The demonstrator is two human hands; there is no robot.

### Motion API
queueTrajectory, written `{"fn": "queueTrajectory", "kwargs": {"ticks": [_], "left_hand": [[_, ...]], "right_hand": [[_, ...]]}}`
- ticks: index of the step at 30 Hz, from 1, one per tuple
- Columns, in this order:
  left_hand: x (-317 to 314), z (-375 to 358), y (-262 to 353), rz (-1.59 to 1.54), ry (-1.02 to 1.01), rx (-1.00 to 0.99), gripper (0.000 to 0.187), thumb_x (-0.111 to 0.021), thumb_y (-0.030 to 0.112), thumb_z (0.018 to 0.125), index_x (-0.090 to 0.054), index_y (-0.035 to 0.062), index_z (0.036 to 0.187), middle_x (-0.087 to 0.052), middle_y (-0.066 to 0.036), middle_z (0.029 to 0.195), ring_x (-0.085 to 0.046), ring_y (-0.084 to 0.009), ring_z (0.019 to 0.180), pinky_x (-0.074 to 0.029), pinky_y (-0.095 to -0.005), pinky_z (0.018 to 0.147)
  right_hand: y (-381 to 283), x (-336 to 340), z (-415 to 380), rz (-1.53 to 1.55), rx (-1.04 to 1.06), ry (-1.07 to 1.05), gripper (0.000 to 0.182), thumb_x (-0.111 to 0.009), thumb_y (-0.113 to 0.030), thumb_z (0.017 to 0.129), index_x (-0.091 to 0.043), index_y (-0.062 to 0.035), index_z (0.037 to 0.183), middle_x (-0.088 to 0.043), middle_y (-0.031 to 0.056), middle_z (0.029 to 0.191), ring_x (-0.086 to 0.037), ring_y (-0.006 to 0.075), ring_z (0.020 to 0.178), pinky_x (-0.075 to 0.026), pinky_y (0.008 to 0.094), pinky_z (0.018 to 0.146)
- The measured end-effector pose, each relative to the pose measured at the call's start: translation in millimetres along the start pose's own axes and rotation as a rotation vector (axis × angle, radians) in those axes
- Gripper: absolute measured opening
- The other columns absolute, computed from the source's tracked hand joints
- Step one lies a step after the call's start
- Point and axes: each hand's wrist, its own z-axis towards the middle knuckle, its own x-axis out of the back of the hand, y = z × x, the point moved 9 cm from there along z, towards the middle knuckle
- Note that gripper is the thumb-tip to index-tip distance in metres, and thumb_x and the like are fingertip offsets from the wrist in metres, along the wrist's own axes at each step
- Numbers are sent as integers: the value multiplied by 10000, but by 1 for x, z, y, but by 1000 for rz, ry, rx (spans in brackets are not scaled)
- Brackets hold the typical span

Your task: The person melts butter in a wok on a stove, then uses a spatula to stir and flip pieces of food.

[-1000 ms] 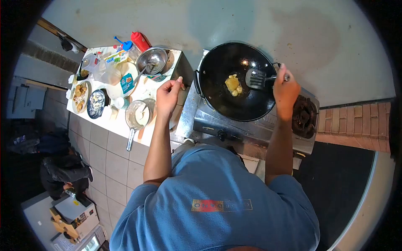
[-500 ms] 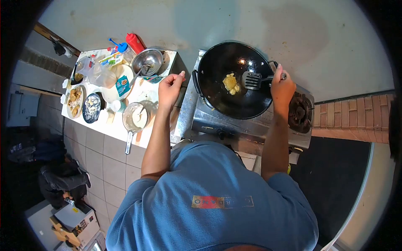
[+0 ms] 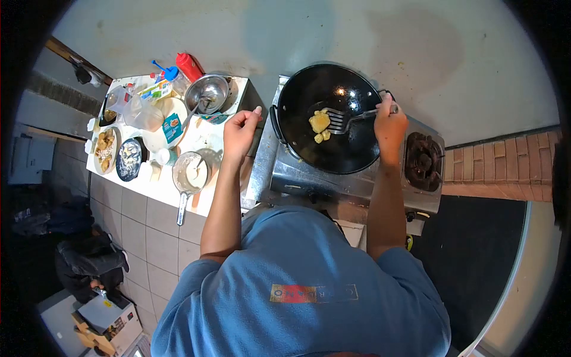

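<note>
A black wok [image 3: 351,146] sits on the left burner of a steel gas stove [image 3: 297,175]. Yellow pieces of food [image 3: 319,124] lie in its middle. My right hand [image 3: 389,125] grips the handle of a slotted metal spatula [image 3: 340,120], whose blade touches the food from the right. My left hand [image 3: 239,132] hovers loosely curled over the edge of the white counter [image 3: 196,128], just left of the wok's handle, holding nothing that I can see.
The counter carries a steel bowl [image 3: 206,93], a small pan of white batter [image 3: 190,172], plates of food [image 3: 106,147], a red bottle [image 3: 188,64] and packets. An empty burner [image 3: 422,162] lies right of the wok. A brick ledge [image 3: 505,172] runs at right; tiled floor at left.
The spatula has slid left across the wok until its blade met the food. My left hand stays near the counter edge.
</note>
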Motion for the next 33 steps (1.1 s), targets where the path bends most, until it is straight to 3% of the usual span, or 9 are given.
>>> {"fn": "queueTrajectory", "kwargs": {"ticks": [6, 10, 13, 14, 16, 22, 25, 31, 33], "left_hand": [[10, -5, -5, 21, 30, 17, 280, -629, 258, 857, -618, 26, 700, -448, 74, 572, -348, -17, 545, -255, -192, 503], [11, -5, 2, 30, 53, -11, 277, -628, 260, 857, -627, 25, 711, -455, 69, 574, -343, -14, 542, -243, -194, 494], [11, -5, 6, 45, 46, 3, 276, -627, 259, 858, -629, 23, 716, -475, 66, 587, -351, -14, 550, -248, -196, 498], [12, -7, 3, 100, 10, 82, 275, -606, 270, 874, -614, 44, 718, -541, 51, 681, -399, -22, 636, -303, -178, 600], [12, -6, 5, 73, 13, 60, 276, -607, 268, 873, -610, 44, 712, -536, 53, 678, -393, -23, 633, -298, -178, 598], [19, -7, 2, 72, 49, 29, 284, -617, 274, 866, -617, 35, 711, -475, 71, 619, -348, -21, 579, -260, -187, 538], [19, -6, 5, 68, 63, -4, 292, -625, 280, 861, -634, 22, 725, -438, 81, 572, -322, -13, 535, -235, -190, 487], [15, -5, 1, 66, 45, 3, 289, -625, 278, 861, -634, 22, 726, -446, 78, 573, -324, -13, 533, -233, -192, 481], [13, -6, 0, 66, 41, 1, 288, -626, 277, 860, -634, 21, 727, -448, 77, 574, -325, -13, 533, -232, -192, 480]], "right_hand": [[-8, 22, 1, -7, -88, 74, 415, -435, -340, 899, -670, -15, 793, -655, 142, 713, -636, 316, 713, -476, 386, 660], [-18, 27, 4, -73, -9, 85, 417, -434, -341, 898, -669, -13, 789, -655, 134, 704, -638, 302, 708, -473, 381, 658], [-17, 21, 0, 52, -78, 32, 421, -436, -344, 897, -667, -9, 788, -654, 133, 705, -636, 298, 702, -470, 376, 652], [-21, 22, -2, 54, -66, 44, 420, -438, -343, 897, -666, -10, 780, -654, 131, 704, -635, 294, 699, -468, 373, 651], [-23, 23, -2, 58, -55, 56, 420, -441, -342, 898, -665, -10, 772, -654, 130, 702, -635, 291, 697, -467, 370, 649], [-9, 43, 2, 4, 32, 209, 392, -474, -296, 904, -600, -16, 660, -567, 172, 585, -572, 361, 576, -422, 393, 512], [-22, 49, -1, -105, 215, 300, 387, -489, -287, 904, -568, -20, 635, -508, 178, 534, -523, 384, 520, -387, 404, 461], [-29, 27, -8, -73, 186, 160, 377, -508, -303, 900, -572, -25, 653, -493, 164, 519, -497, 327, 458, -372, 379, 450], [-28, 17, -12, 87, 191, 154, 372, -510, -309, 900, -583, -24, 673, -494, 156, 521, -486, 298, 444, -371, 359, 455]]}}
